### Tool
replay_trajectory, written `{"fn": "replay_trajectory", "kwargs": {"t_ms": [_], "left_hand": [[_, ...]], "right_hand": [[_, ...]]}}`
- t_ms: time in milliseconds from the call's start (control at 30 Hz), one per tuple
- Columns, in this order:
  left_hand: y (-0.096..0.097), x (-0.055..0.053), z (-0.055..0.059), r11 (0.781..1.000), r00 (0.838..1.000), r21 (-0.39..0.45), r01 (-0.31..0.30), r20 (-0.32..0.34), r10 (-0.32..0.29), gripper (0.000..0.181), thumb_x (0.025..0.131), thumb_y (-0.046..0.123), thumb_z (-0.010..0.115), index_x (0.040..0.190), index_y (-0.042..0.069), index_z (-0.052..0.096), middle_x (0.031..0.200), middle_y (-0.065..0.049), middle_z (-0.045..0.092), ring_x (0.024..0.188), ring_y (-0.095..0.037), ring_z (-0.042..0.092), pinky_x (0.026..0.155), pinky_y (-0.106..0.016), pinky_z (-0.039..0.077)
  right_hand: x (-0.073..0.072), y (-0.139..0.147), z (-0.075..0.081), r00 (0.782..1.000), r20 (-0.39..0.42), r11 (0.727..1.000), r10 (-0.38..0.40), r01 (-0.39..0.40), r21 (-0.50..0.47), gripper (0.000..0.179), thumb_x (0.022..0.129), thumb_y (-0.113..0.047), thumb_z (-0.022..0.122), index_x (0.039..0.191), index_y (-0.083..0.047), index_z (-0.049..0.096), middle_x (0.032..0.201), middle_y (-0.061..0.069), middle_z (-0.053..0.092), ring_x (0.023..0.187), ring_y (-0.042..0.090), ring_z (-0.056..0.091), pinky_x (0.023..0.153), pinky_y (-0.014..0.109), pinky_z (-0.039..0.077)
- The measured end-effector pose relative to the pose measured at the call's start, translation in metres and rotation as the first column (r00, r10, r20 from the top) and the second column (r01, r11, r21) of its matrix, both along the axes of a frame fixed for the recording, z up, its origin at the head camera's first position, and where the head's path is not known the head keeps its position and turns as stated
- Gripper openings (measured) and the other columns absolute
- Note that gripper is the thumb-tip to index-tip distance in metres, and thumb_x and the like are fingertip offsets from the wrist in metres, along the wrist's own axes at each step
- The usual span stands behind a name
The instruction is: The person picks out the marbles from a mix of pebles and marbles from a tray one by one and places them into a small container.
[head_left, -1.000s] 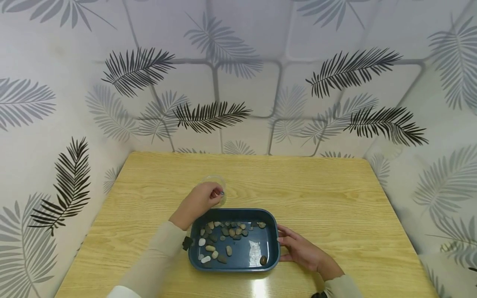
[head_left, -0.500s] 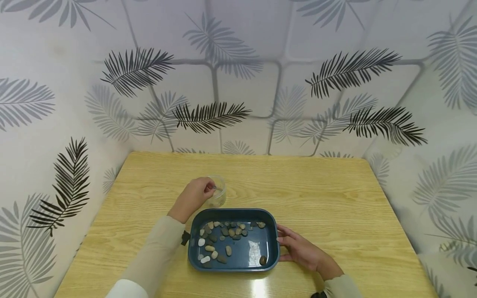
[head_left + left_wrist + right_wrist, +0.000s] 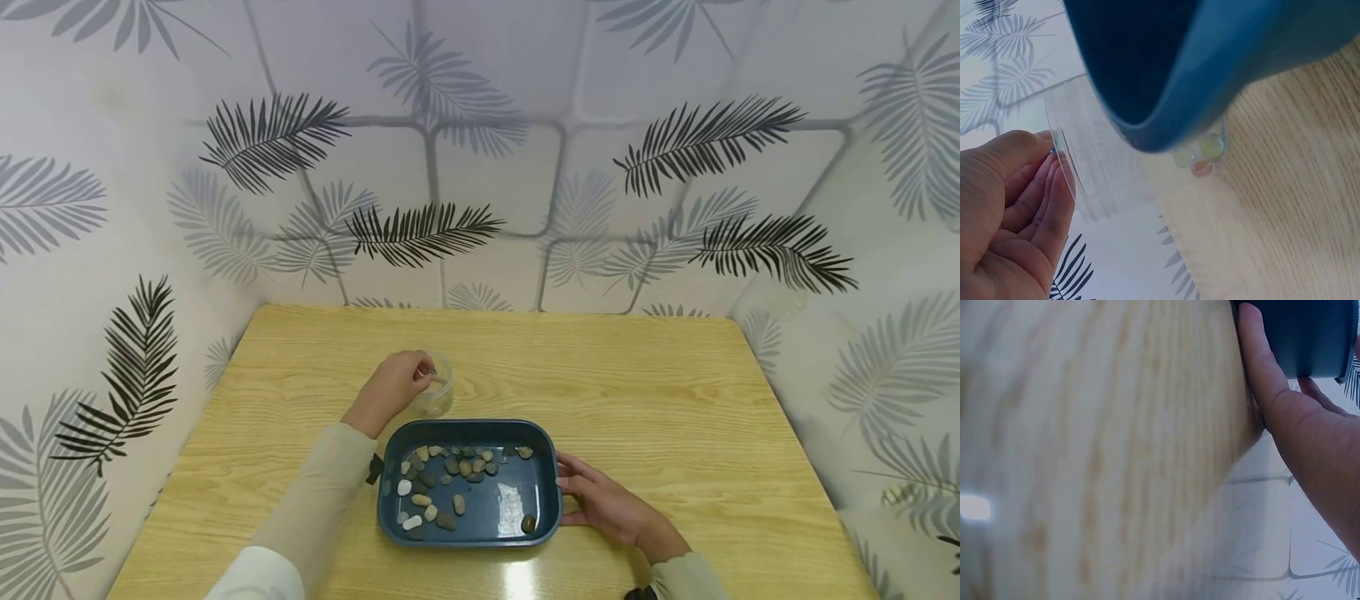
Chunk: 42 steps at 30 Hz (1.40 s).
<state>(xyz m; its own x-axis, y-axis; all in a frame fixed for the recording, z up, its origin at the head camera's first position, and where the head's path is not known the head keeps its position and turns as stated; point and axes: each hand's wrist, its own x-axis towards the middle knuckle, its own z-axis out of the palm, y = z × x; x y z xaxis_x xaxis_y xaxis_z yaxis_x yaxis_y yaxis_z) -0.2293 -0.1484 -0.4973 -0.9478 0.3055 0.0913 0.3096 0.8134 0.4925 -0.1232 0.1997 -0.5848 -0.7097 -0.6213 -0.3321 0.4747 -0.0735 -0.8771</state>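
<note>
My left hand (image 3: 392, 383) is at the mouth of a clear jar (image 3: 437, 403) behind the blue tub. Between thumb and fingers it pinches a small bluish marble (image 3: 1054, 150), mostly hidden by the fingertips. Through the jar's wall in the left wrist view, several marbles (image 3: 1211, 146), greenish and orange, show at the bottom. The dark blue tub (image 3: 468, 543) holds many pebbles (image 3: 467, 468), grouped mainly to the left and back. My right hand (image 3: 611, 504) rests against the tub's right side with extended fingers, the thumb at the wall.
A wood-grain table (image 3: 645, 392) carries the tub and jar. Leaf-patterned walls (image 3: 495, 175) enclose it at the back and sides. One dark brown stone (image 3: 528, 523) lies apart in the tub's front right corner.
My left hand has drawn back slightly left and away from me, from over the jar to its rim, uncovering more of the jar. The right hand stays on the tub.
</note>
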Motion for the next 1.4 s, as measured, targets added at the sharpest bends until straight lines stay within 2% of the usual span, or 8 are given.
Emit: {"fn": "replay_trajectory", "kwargs": {"t_ms": [367,600,900,1100,1200,1267,1333,1400], "left_hand": [[-0.005,-0.002,-0.005,1.000,1.000,-0.001,-0.012,0.003,0.012,0.014,0.090,0.014,0.062,0.100,0.005,0.065,0.088,-0.003,0.063,0.077,-0.014,0.059,0.069,-0.030,0.050],[-0.007,0.000,-0.002,1.000,1.000,0.012,-0.013,0.007,0.013,0.015,0.090,0.016,0.062,0.101,0.005,0.066,0.088,-0.002,0.064,0.075,-0.013,0.059,0.068,-0.030,0.051],[-0.017,0.016,0.005,0.997,0.999,0.061,-0.038,-0.030,0.040,0.020,0.093,0.024,0.057,0.106,0.010,0.065,0.094,0.001,0.062,0.082,-0.013,0.059,0.073,-0.033,0.051],[-0.034,0.030,0.015,0.996,0.999,0.074,-0.041,-0.016,0.043,0.037,0.095,0.037,0.051,0.118,0.010,0.059,0.110,-0.003,0.060,0.092,-0.017,0.058,0.079,-0.037,0.050],[-0.045,0.036,0.018,0.997,0.998,0.070,-0.037,-0.039,0.040,0.041,0.095,0.038,0.052,0.123,0.009,0.056,0.116,-0.005,0.057,0.098,-0.020,0.056,0.083,-0.039,0.048],[-0.053,0.041,0.018,0.997,0.997,0.064,-0.035,-0.067,0.039,0.043,0.095,0.038,0.052,0.125,0.008,0.054,0.119,-0.007,0.055,0.102,-0.023,0.054,0.084,-0.041,0.047],[-0.060,0.047,0.018,0.998,0.994,0.055,-0.041,-0.100,0.047,0.046,0.094,0.040,0.051,0.127,0.008,0.052,0.123,-0.009,0.053,0.109,-0.026,0.051,0.089,-0.044,0.044],[-0.067,0.053,0.016,0.998,0.991,0.054,-0.045,-0.123,0.051,0.052,0.094,0.044,0.051,0.130,0.008,0.049,0.128,-0.010,0.050,0.118,-0.029,0.045,0.094,-0.047,0.039]], "right_hand": [[-0.002,-0.002,-0.001,1.000,-0.004,1.000,-0.001,0.001,0.003,0.060,0.098,-0.017,0.043,0.149,-0.009,0.012,0.143,0.019,0.027,0.119,0.024,0.042,0.086,0.049,0.046],[-0.005,-0.003,-0.001,1.000,-0.002,1.000,0.006,-0.006,0.006,0.059,0.098,-0.017,0.042,0.148,-0.009,0.012,0.142,0.020,0.028,0.118,0.024,0.042,0.086,0.048,0.047],[-0.006,0.000,0.002,0.999,-0.034,1.000,-0.009,0.010,0.021,0.061,0.097,-0.017,0.046,0.148,-0.005,0.014,0.140,0.020,0.032,0.119,0.025,0.044,0.089,0.049,0.045],[-0.007,0.006,0.011,0.993,-0.114,0.991,-0.042,0.056,0.118,0.058,0.097,-0.021,0.049,0.146,-0.004,0.024,0.140,0.022,0.032,0.119,0.030,0.045,0.090,0.046,0.045],[-0.009,0.013,0.021,0.972,-0.218,0.968,-0.084,0.131,0.213,0.055,0.097,-0.028,0.049,0.143,-0.004,0.030,0.141,0.022,0.032,0.122,0.035,0.042,0.089,0.045,0.046],[-0.011,0.019,0.028,0.944,-0.313,0.940,-0.103,0.195,0.279,0.054,0.097,-0.032,0.049,0.142,-0.004,0.034,0.140,0.022,0.034,0.122,0.037,0.041,0.088,0.045,0.047],[-0.013,0.027,0.034,0.899,-0.426,0.907,-0.105,0.262,0.329,0.052,0.097,-0.033,0.048,0.140,-0.004,0.037,0.140,0.021,0.036,0.122,0.038,0.041,0.088,0.047,0.047],[-0.016,0.035,0.039,0.835,-0.545,0.862,-0.077,0.330,0.384,0.049,0.097,-0.034,0.047,0.138,-0.007,0.040,0.138,0.017,0.039,0.120,0.036,0.043,0.088,0.049,0.045]]}}
